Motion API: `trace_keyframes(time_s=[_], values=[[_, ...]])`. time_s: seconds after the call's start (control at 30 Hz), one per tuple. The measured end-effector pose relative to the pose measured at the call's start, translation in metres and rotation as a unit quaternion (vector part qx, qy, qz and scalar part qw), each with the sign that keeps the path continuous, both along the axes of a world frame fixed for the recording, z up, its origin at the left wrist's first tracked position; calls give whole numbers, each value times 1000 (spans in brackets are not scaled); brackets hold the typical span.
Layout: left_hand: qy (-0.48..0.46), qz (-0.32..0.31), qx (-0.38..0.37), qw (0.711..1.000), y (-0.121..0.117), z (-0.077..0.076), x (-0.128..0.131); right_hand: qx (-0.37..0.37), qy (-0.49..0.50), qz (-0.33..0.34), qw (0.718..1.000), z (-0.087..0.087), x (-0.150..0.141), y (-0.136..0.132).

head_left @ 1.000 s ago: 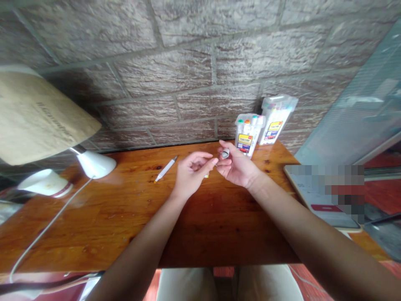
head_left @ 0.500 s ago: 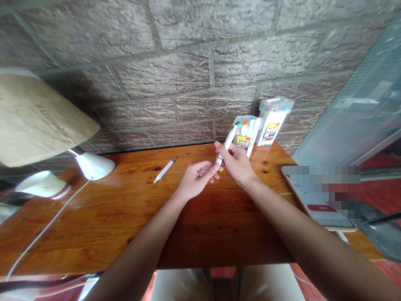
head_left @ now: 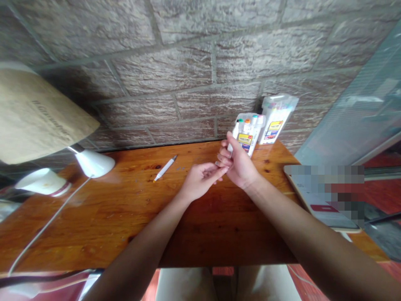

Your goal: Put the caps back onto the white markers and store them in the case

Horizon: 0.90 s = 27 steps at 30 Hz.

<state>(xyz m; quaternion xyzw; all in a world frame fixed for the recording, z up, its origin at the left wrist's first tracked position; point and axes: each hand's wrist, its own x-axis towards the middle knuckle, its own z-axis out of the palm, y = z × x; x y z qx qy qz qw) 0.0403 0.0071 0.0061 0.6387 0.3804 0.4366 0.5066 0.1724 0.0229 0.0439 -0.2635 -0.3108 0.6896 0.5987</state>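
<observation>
A white marker (head_left: 235, 130) with a dark upper end stands tilted in my right hand (head_left: 239, 165), whose fingers are curled round it. Much of its barrel is hidden by those fingers. At the marker's lower end my left hand (head_left: 200, 179) is closed in a pinch, its fingertips meeting my right hand. Left of both hands, a second white marker (head_left: 165, 168) lies on the wooden table (head_left: 140, 217), with a yellow end towards me and a grey end away. Just behind my right hand is a clear case (head_left: 246, 140) of markers with coloured ends.
Another clear marker case (head_left: 275, 121) stands against the brick wall (head_left: 194, 67). At left are a shaded lamp (head_left: 95, 165), its white cord (head_left: 52, 223) and a tipped-looking paper cup (head_left: 44, 182). A tablet (head_left: 322, 205), partly blurred, lies at the right edge.
My right hand has turned, palm more towards me, and its fingers now cover most of the marker that showed plainly before. My left hand stays pinched at the lower end.
</observation>
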Motion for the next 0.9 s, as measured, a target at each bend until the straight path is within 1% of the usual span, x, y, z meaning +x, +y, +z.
trace_keyframes(time_s=[0.07,0.1,0.17,0.27,0.37,0.47,0.57,0.63,0.77,0.83,0.9], values=[[15,-15,7,1000,0,-1,1,-14,-33,-8,999,1,2,1],[17,-9,14,1000,0,-1,1,-15,-55,-12,998,1,3,2],[15,26,33,999,2,-1,1,-3,-101,-16,995,-4,4,3],[-3,85,64,994,5,-1,-2,42,-169,-13,985,-15,2,4],[-30,110,99,989,9,-3,-6,89,-224,19,970,-26,-5,0],[-40,115,118,986,11,-5,-9,101,-243,40,964,-31,-10,-4],[-26,118,125,985,11,-4,-9,103,-252,34,962,-33,-12,-4],[-15,131,128,983,9,-2,-9,105,-258,28,960,-34,-12,-3],[-1,159,135,978,7,1,-8,70,-272,19,960,-37,-11,1],[-1,163,140,977,7,1,-7,54,-278,23,959,-41,-11,3],[-6,164,145,976,7,0,-6,54,-283,27,957,-45,-12,4]])
